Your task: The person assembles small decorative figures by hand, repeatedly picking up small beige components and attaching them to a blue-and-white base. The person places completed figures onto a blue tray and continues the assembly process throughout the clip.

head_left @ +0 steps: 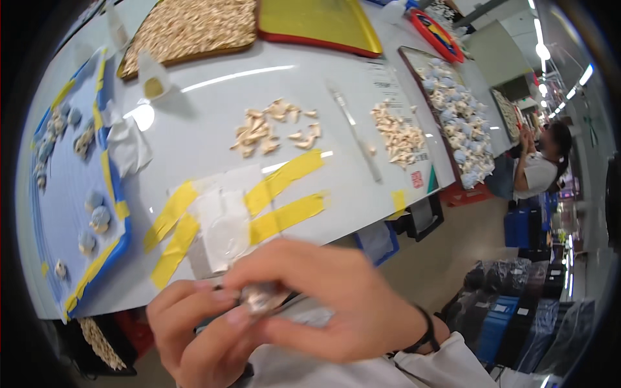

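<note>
At the table's near edge my left hand (191, 326) and my right hand (343, 294) meet, both with fingers closed round one small whitish-brown piece (261, 299). It is shiny and partly hidden by the fingertips, so its kind cannot be made out. Just beyond the hands lies a round clear dish (227, 234) on a white pad, with yellow tape strips (284, 174) on both sides. Farther out, a loose group of small cream-coloured pointed parts (255, 131) lies on the white table (213, 103). More such parts (396, 132) sit in a pile to the right.
A blue taped mat (68, 220) with several blue-and-cream pieces lies left. A clear cup (153, 76), a full tray (194, 29) and a yellow tray (317, 26) stand behind. Right are a thin stick (352, 126), a tray of figures (456, 116) and a co-worker (543, 161).
</note>
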Demonstrator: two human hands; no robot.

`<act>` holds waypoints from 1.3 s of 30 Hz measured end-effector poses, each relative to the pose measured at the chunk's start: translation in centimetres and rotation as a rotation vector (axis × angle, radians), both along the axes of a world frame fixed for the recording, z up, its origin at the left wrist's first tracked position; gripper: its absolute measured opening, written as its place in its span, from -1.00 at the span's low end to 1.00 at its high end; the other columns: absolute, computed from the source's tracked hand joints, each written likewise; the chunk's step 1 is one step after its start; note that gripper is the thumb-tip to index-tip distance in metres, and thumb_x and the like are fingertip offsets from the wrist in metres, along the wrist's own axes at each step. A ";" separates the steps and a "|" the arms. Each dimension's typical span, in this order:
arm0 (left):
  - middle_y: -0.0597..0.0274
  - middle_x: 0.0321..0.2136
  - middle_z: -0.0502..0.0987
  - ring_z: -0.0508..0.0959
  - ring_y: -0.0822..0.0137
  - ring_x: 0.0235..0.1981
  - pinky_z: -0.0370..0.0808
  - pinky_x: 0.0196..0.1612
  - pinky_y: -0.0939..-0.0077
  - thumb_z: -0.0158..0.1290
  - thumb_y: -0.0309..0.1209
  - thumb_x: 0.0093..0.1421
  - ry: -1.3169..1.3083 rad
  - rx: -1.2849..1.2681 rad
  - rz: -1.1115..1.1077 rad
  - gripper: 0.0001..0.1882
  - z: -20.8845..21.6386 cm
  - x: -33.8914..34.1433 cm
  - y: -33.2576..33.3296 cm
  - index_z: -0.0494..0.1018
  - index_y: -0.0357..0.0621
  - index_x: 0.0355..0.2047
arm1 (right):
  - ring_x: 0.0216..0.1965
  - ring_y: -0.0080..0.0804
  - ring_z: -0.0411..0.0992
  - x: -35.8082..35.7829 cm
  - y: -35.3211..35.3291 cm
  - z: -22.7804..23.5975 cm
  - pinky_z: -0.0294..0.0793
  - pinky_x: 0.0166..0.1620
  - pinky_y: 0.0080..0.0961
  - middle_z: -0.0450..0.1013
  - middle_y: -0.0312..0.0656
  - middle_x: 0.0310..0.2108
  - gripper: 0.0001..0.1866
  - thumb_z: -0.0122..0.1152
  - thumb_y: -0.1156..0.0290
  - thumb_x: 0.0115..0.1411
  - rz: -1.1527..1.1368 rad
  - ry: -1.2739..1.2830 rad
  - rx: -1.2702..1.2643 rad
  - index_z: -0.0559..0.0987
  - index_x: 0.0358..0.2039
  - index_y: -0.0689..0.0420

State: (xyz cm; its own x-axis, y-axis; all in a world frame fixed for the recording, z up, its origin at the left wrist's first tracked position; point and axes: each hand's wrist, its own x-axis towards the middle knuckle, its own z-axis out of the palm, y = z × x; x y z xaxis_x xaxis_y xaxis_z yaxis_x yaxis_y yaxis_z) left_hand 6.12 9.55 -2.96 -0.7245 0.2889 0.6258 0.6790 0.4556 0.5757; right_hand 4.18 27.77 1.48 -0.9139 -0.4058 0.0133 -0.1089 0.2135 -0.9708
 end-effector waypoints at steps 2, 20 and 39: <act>-0.07 -0.16 0.35 0.37 0.04 -0.13 0.33 -0.08 0.19 0.19 -0.09 -0.11 0.010 -0.122 0.015 -0.36 0.2 -0.1 -2.3 0.29 -0.26 -0.13 | -0.32 -0.56 0.39 -0.9 4.1 1.3 0.36 -0.25 -0.68 0.43 -0.20 -0.29 -0.66 0.25 0.55 -0.08 -0.197 0.047 0.189 0.47 -0.21 0.22; 0.20 0.06 0.28 0.24 0.27 0.10 0.19 0.07 0.36 -0.16 -0.34 0.23 -0.238 -0.560 0.661 -0.64 0.9 -7.8 -19.3 0.27 -0.08 0.04 | -0.27 -0.31 0.35 -10.2 31.2 1.1 0.34 -0.19 -0.41 0.34 -0.14 -0.32 -0.64 0.09 0.49 -0.04 -0.658 0.226 1.215 0.38 -0.16 0.09; 0.28 -0.31 0.33 0.29 0.41 -0.31 0.24 -0.33 0.60 -0.04 -0.56 -0.06 -0.597 -0.227 0.465 -0.77 1.9 -6.8 -11.2 0.33 -0.20 -0.31 | -0.51 -0.25 0.41 -11.6 16.7 0.1 0.37 -0.38 -0.45 0.41 -0.08 -0.59 -0.90 0.11 0.55 -0.13 -0.216 0.275 1.032 0.44 -0.53 0.28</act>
State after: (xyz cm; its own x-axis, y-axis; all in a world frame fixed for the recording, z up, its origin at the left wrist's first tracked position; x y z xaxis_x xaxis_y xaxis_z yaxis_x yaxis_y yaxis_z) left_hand -0.69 -1.66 -1.04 -0.9972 -0.0518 0.0547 -0.0046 0.7668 0.6419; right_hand -7.47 44.52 1.63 -0.9851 -0.1700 -0.0271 -0.1572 0.9524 -0.2612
